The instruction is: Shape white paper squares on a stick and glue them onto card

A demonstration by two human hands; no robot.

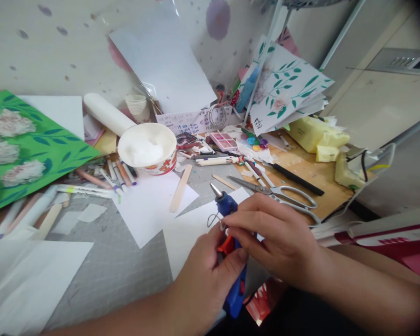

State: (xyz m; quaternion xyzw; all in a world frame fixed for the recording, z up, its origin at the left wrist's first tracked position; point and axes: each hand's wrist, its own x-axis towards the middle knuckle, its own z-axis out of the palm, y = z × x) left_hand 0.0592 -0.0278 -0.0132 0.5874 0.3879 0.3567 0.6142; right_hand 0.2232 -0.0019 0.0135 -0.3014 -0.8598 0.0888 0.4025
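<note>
A blue hot glue gun (235,296) with an orange trigger (226,245) and a metal nozzle is tilted up and away from me near the table's front edge. My left hand (206,270) is wrapped around its body, the thumb lying across it below the trigger. My right hand (283,238) is closed at the gun's front, thumb and fingertips pinched at a thin bent wire stand (213,218) that sticks out beside the nozzle end. Part of the gun's body is hidden behind the right fingers. White paper (182,238) lies on the table beyond my hands.
Scissors (276,190) and a black stick-like tool (297,178) lie right of the gun. A paper tub (161,163) holds white fluffy material. Behind are a wooden stick (181,188), markers, a pink palette (223,141) and yellow tissue packs (310,133). A green flower picture (56,140) stands left.
</note>
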